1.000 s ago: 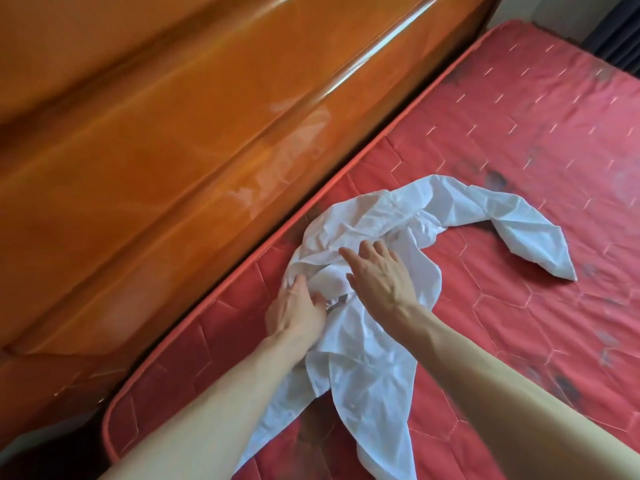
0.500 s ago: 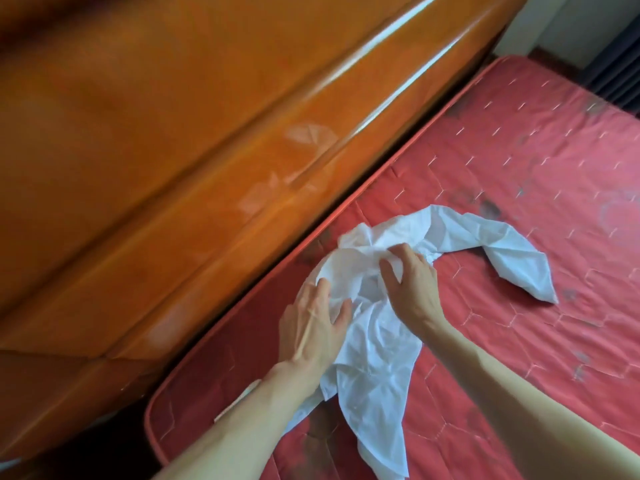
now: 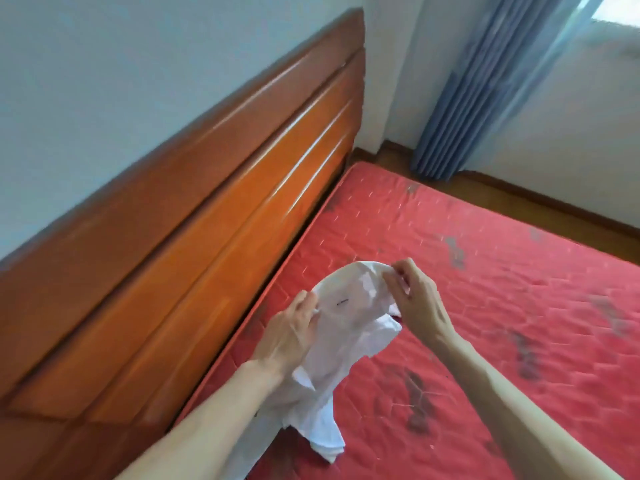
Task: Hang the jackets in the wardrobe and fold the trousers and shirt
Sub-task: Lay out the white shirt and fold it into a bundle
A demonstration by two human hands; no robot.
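A crumpled white shirt (image 3: 349, 327) hangs in the air above the red mattress (image 3: 502, 306), held between both hands. My left hand (image 3: 291, 336) grips its left edge, fingers curled into the cloth. At the shirt's upper right edge, my right hand (image 3: 414, 296) pinches the fabric with fingertips. A small dark label shows on the stretched part between the hands. The rest of the shirt droops under my left forearm toward the mattress. No jackets or trousers are in view.
An orange-brown wooden headboard (image 3: 207, 244) runs along the mattress's left side against a pale wall. A blue curtain (image 3: 485, 91) hangs in the far corner by a window. Wooden floor (image 3: 519, 192) borders the mattress's far edge.
Both hands have taken hold of the shirt and lifted it off the mattress. The view has tilted up, now showing the wall, curtain and far floor.
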